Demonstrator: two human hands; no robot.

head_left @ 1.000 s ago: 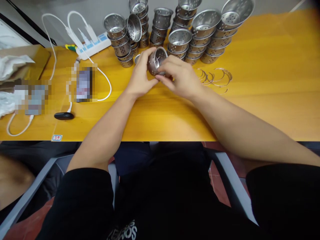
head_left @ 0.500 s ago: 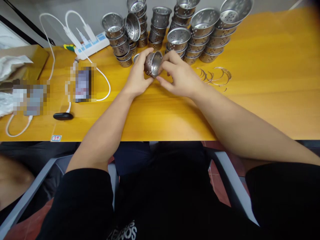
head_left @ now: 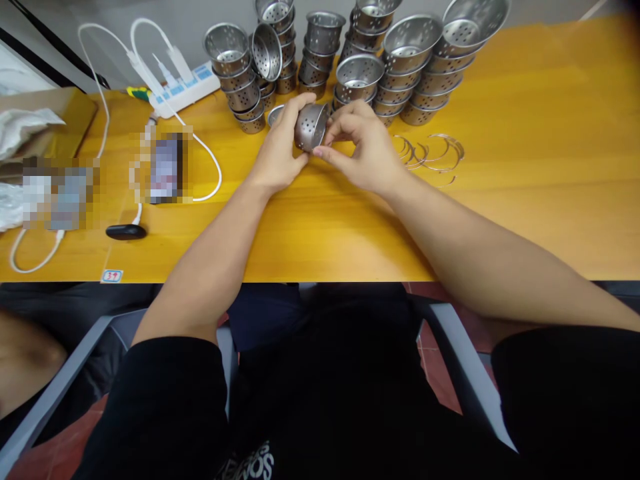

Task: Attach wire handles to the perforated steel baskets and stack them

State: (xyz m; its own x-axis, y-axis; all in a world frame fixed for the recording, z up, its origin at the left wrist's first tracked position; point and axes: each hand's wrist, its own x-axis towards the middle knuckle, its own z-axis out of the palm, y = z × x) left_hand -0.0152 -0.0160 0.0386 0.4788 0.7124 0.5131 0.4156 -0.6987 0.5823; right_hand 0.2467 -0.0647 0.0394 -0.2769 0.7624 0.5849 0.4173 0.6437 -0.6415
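Cup (head_left: 309, 128) turned rightward, contents unclear; left fingers (head_left: 301, 101) clasp it, right fingers (head_left: 344, 123) pinch rim (head_left: 327, 120).

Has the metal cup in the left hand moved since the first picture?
Yes, it turned: the cup now opens more to the right, toward the curved wires; before, its inside faced more toward the camera.

a sticker (head_left: 111, 276) on the table (head_left: 320, 247) reads "39", and the black shirt (head_left: 330, 400) shows partial lettering (head_left: 257, 462), "som".
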